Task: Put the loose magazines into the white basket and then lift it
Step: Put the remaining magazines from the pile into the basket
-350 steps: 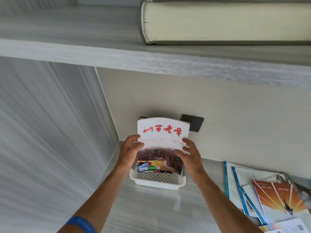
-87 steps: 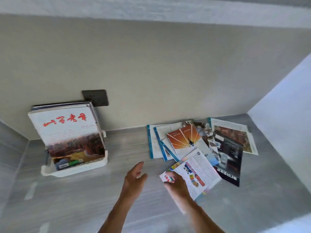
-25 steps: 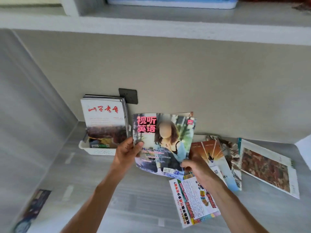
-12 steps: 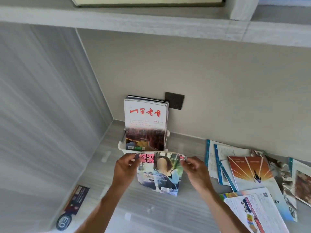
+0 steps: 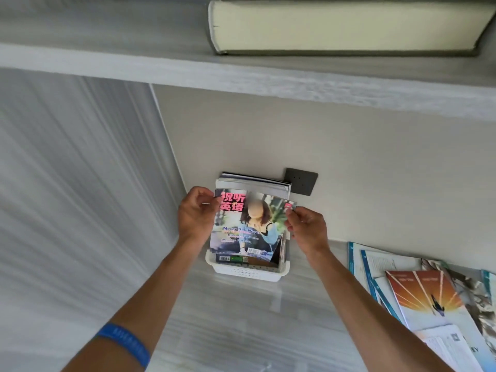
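A white basket (image 5: 247,272) stands on the grey shelf against the back wall, with several magazines (image 5: 255,181) upright inside it. In front of that stack I hold a colourful magazine (image 5: 247,226) with pink characters on its cover; its lower edge hangs just above or inside the basket's rim. My left hand (image 5: 194,213) pinches its top left corner and my right hand (image 5: 306,229) pinches its top right corner. A pile of loose magazines (image 5: 424,299) lies on the shelf at the right.
A dark wall socket (image 5: 301,181) sits behind the basket. The cabinet's side wall (image 5: 80,197) stands close on the left. An upper shelf (image 5: 241,76) carries a thick book (image 5: 343,25) overhead.
Both hands have lifted the colourful magazine from low in front of the basket up and back over it, in front of the standing stack. My view has moved closer to the basket.
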`<state>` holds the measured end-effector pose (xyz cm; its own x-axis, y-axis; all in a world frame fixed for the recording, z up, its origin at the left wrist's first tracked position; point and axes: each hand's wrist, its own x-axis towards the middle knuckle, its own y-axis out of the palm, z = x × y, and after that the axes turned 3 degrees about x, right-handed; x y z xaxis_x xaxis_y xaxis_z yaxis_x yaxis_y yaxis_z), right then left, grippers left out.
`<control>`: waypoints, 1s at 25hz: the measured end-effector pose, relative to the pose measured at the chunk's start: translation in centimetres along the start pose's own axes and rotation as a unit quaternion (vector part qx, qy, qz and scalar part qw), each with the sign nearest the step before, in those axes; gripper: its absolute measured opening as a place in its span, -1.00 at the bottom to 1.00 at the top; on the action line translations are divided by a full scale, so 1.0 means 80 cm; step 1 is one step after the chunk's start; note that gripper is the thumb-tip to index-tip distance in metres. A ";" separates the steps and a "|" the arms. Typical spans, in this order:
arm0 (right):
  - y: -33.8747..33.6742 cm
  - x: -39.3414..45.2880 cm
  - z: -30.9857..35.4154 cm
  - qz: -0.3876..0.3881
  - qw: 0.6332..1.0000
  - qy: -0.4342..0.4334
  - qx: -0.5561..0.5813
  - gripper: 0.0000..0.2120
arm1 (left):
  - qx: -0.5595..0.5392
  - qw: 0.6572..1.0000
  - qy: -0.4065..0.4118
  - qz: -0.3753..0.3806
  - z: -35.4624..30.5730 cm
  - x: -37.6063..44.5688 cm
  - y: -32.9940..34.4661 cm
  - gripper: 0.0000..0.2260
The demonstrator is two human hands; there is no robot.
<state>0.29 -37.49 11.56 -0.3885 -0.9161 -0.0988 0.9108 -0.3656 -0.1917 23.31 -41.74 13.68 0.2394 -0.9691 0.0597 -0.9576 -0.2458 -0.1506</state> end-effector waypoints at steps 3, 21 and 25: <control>0.016 0.014 -0.017 0.000 0.999 0.010 -0.044 -0.74 | 0.036 0.999 -0.029 0.005 0.028 0.008 0.001 -0.87; -0.105 -0.116 -0.172 0.013 0.976 0.212 -0.039 -0.74 | 0.170 0.912 -0.166 0.335 0.118 -0.180 0.109 -0.32; -0.247 -0.172 -0.259 -0.130 0.950 0.281 -0.041 -0.78 | 0.222 0.845 -0.142 0.465 0.128 -0.285 0.204 -0.50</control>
<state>-15.25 -14.23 -3.53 -0.6327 -0.5561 -0.5389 0.7691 -0.5321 -0.3540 3.86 -23.90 -0.28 -0.4953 -0.6975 -0.5179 -0.6130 0.7030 -0.3605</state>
